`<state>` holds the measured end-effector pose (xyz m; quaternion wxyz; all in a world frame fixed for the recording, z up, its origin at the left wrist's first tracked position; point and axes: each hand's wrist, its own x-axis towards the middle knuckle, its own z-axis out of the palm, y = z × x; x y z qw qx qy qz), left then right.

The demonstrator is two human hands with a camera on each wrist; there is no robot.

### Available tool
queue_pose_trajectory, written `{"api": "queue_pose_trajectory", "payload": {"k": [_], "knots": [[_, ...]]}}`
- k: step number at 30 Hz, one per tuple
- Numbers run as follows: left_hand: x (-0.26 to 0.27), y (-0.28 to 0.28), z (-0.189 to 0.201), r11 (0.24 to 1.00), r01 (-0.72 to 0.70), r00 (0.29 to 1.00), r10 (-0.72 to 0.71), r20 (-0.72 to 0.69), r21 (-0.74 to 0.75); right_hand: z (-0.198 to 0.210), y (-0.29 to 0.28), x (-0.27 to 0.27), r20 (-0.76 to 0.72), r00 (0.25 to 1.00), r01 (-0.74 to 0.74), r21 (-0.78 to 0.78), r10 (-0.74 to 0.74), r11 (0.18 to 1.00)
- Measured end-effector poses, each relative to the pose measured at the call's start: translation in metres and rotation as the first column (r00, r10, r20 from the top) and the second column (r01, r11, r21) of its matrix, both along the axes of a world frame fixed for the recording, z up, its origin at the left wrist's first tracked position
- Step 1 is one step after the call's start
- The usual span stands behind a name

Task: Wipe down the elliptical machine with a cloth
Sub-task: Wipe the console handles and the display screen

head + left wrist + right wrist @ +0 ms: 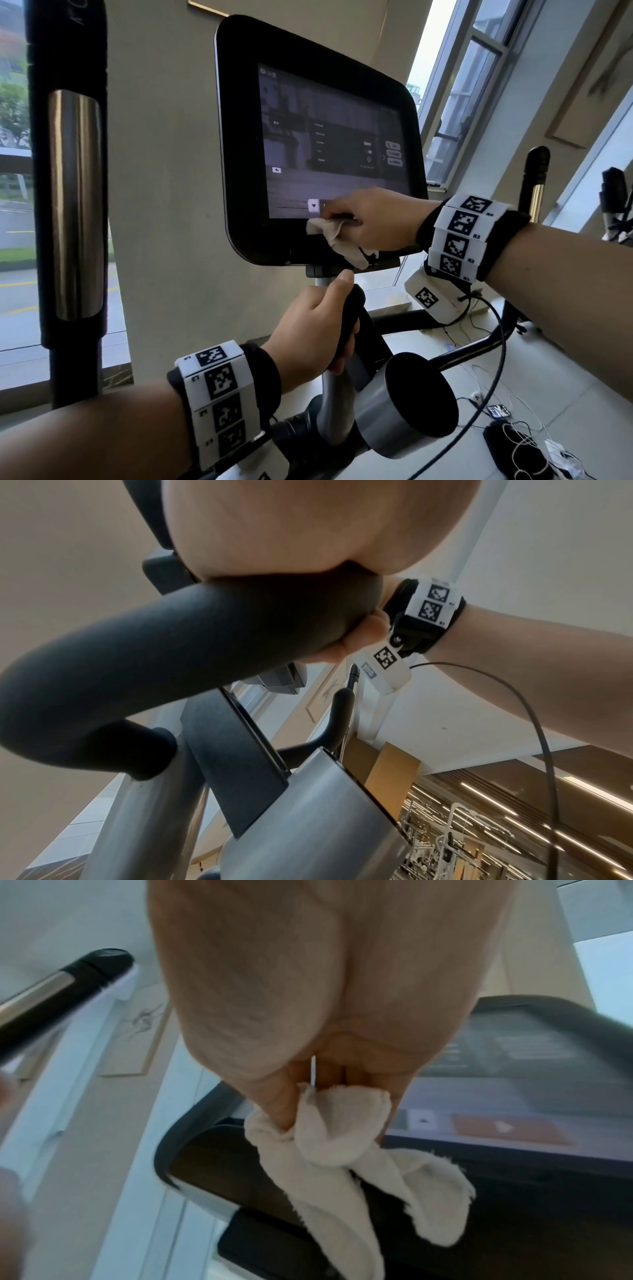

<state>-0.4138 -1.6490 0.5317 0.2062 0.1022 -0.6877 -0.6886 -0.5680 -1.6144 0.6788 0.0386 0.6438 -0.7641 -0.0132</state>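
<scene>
The elliptical's black console (239,102) carries a lit touchscreen (325,137). My right hand (370,219) grips a crumpled cream cloth (337,240) and holds it against the screen's lower edge and bottom bezel. In the right wrist view the cloth (342,1139) is bunched in my curled fingers (281,1104), its loose ends hanging over the bezel (514,1191). My left hand (315,325) is wrapped round the black foam handlebar grip (354,305) below the console, thumb up. The left wrist view shows that grip (171,653) held by my left hand (308,528).
A tall moving handle (73,205) with a chrome sleeve stands at the left. A grey cylindrical housing (404,407) sits below the grip. Another handle (536,178) rises at the right. Cables and a phone (498,411) lie on the floor. Windows line the wall.
</scene>
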Motion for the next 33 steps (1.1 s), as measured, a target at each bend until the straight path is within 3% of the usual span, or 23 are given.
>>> {"api": "queue_pose_trajectory", "payload": {"k": [17, 24, 30, 33], "knots": [[0.002, 0.000, 0.000, 0.999, 0.015, 1.000, -0.016, -0.010, -0.040, 0.002, 0.027, -0.059, -0.234, 0.963, 0.167, 0.115, -0.137, 0.979], [0.003, 0.000, 0.000, 0.998, 0.014, 1.000, -0.015, -0.012, -0.057, 0.006, 0.029, -0.072, -0.380, 0.903, 0.265, 0.129, -0.199, 0.956], [0.002, -0.002, -0.001, 0.998, 0.009, 1.000, -0.010, -0.025, -0.068, 0.006, 0.039, -0.089, -0.314, 0.883, 0.397, 0.102, -0.349, 0.912], [0.002, -0.002, -0.001, 0.997, 0.010, 1.000, -0.011, -0.021, -0.075, 0.006, 0.032, -0.082, -0.336, 0.887, 0.371, 0.110, -0.316, 0.922]]}}
